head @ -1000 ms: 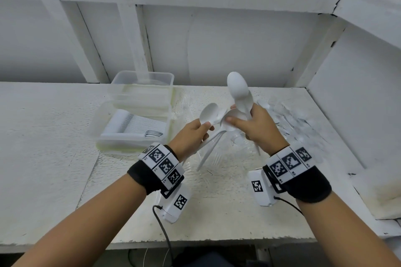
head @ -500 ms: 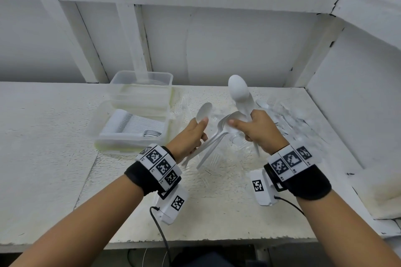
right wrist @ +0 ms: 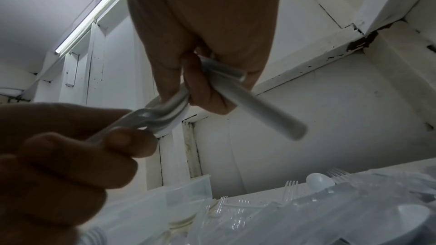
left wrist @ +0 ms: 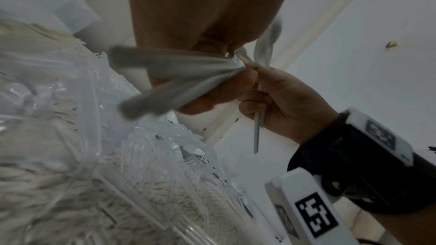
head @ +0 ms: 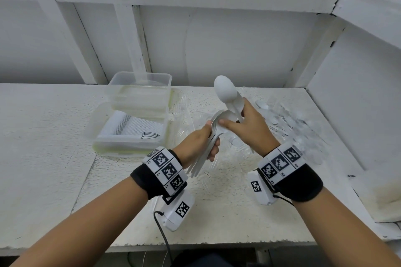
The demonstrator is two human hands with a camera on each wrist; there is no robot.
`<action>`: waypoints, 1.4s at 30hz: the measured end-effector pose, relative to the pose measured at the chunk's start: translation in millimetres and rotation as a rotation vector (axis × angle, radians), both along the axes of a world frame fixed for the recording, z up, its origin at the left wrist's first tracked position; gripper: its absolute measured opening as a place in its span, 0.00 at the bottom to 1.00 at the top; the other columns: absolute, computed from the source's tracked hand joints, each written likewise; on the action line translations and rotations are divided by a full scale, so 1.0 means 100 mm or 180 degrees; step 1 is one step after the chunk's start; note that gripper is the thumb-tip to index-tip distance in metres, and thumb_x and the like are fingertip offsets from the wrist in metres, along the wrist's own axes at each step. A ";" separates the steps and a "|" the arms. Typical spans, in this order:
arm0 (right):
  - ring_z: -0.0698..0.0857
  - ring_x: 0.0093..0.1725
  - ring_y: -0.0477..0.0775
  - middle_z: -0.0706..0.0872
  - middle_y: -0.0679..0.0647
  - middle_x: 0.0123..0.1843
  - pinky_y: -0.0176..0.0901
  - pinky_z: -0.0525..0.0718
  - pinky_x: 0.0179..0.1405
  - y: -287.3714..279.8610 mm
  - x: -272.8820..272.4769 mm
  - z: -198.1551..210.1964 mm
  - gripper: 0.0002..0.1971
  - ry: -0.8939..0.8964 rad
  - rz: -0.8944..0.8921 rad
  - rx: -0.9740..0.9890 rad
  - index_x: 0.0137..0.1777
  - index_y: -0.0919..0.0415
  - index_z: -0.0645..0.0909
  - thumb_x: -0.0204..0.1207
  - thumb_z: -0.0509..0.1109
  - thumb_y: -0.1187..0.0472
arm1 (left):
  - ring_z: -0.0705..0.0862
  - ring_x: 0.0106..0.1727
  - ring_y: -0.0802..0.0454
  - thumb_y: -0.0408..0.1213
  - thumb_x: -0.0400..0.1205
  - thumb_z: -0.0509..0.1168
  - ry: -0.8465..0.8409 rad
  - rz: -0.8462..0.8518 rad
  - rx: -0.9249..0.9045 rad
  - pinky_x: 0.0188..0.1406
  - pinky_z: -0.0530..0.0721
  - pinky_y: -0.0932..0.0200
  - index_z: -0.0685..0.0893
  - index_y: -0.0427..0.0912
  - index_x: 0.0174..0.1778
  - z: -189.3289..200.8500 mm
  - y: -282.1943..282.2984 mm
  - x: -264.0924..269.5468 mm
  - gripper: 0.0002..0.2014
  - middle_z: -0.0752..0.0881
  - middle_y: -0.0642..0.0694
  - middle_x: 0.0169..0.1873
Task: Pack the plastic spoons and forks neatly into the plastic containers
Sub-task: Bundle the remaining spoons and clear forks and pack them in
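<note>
Both hands grip white plastic spoons above the worktop (head: 54, 136).
The left hand (head: 198, 141) clasps a bundle of spoons (head: 213, 130); the right hand (head: 249, 125) holds upright spoons (head: 225, 91) while pinching the bundle. Containers (head: 138, 93) sit left.

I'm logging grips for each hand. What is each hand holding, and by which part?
Left hand grips a bunch of white spoons by their handles. Right hand holds more spoons by the handles, thumb on the left bunch's bowls.

A plain workroom: a rough white-painted bench (head: 54, 136) set against bare white boarded walls (head: 238, 45).
</note>
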State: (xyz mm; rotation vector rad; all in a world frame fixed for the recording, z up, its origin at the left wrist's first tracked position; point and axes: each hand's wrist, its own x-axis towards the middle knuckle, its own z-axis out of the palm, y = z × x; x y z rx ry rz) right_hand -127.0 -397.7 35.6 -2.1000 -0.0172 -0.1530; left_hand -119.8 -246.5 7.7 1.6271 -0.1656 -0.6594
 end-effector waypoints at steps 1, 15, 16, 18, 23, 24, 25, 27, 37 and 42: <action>0.78 0.42 0.39 0.82 0.47 0.47 0.27 0.74 0.37 -0.01 0.01 0.00 0.16 0.0037 0.0053 -0.0009 0.57 0.55 0.74 0.73 0.74 0.57 | 0.72 0.20 0.53 0.55 0.87 0.38 0.0068 0.0026 -0.0026 0.26 0.73 0.60 0.75 0.39 0.34 0.00 -0.01 -0.01 0.30 0.75 0.48 0.18; 0.66 0.20 0.42 0.71 0.50 0.28 0.34 0.64 0.17 -0.15 0.14 0.00 0.06 0.0748 0.0429 0.0556 0.43 0.58 0.77 0.75 0.72 0.64 | 0.70 0.19 0.60 0.45 0.85 0.50 0.0868 -0.0663 -0.0765 0.19 0.68 0.68 0.79 0.40 0.52 0.00 0.12 0.02 0.16 0.76 0.52 0.24; 0.66 0.20 0.43 0.71 0.51 0.28 0.34 0.63 0.17 -0.15 0.14 0.00 0.06 0.0768 0.0440 0.0594 0.44 0.59 0.76 0.75 0.72 0.64 | 0.72 0.20 0.60 0.44 0.85 0.51 0.0951 -0.0687 -0.0827 0.20 0.71 0.69 0.79 0.40 0.51 0.01 0.14 0.04 0.14 0.76 0.52 0.24; 0.66 0.20 0.43 0.70 0.54 0.29 0.35 0.63 0.17 -0.14 0.15 -0.01 0.05 0.0767 0.0430 0.0627 0.46 0.59 0.77 0.75 0.72 0.63 | 0.76 0.22 0.60 0.41 0.85 0.53 0.1061 -0.0617 -0.0874 0.20 0.75 0.69 0.80 0.39 0.50 0.02 0.16 0.06 0.12 0.78 0.52 0.24; 0.65 0.22 0.45 0.73 0.60 0.34 0.36 0.64 0.19 -0.12 0.14 -0.01 0.04 0.0689 0.0451 0.0725 0.48 0.52 0.81 0.76 0.71 0.61 | 0.77 0.22 0.61 0.40 0.85 0.55 0.1120 -0.0415 -0.0882 0.19 0.76 0.70 0.81 0.40 0.54 0.01 0.16 0.08 0.12 0.81 0.52 0.26; 0.65 0.22 0.45 0.73 0.59 0.33 0.36 0.64 0.19 -0.12 0.14 -0.01 0.04 0.0690 0.0450 0.0732 0.48 0.52 0.81 0.76 0.71 0.61 | 0.76 0.22 0.61 0.42 0.85 0.54 0.1132 -0.0435 -0.0879 0.19 0.75 0.70 0.81 0.41 0.55 0.00 0.16 0.08 0.13 0.81 0.52 0.26; 0.65 0.21 0.45 0.71 0.58 0.31 0.36 0.63 0.19 -0.12 0.14 -0.01 0.02 0.0708 0.0449 0.0720 0.47 0.54 0.81 0.76 0.70 0.61 | 0.75 0.23 0.61 0.44 0.85 0.53 0.1133 -0.0474 -0.0864 0.20 0.75 0.70 0.81 0.41 0.56 0.00 0.16 0.08 0.15 0.80 0.52 0.26; 0.65 0.20 0.44 0.69 0.55 0.27 0.35 0.64 0.17 -0.14 0.14 -0.02 0.05 0.0751 0.0426 0.0624 0.43 0.58 0.77 0.77 0.70 0.60 | 0.74 0.23 0.60 0.47 0.86 0.51 0.1122 -0.0574 -0.0801 0.22 0.75 0.69 0.80 0.40 0.58 0.00 0.16 0.08 0.18 0.79 0.52 0.27; 0.69 0.17 0.38 0.72 0.48 0.27 0.32 0.67 0.18 -0.09 0.11 -0.04 0.08 0.0572 0.0351 0.0359 0.37 0.53 0.77 0.75 0.72 0.55 | 0.75 0.27 0.56 0.36 0.84 0.46 0.1355 -0.0721 -0.0844 0.27 0.77 0.63 0.81 0.38 0.56 0.03 0.16 0.08 0.18 0.77 0.49 0.29; 0.70 0.19 0.38 0.74 0.48 0.28 0.33 0.68 0.19 -0.10 0.10 -0.02 0.07 0.0540 0.0417 0.0221 0.38 0.51 0.77 0.76 0.72 0.58 | 0.77 0.26 0.57 0.37 0.87 0.46 0.1301 -0.0645 -0.0814 0.27 0.78 0.64 0.80 0.38 0.53 0.04 0.15 0.07 0.17 0.78 0.49 0.29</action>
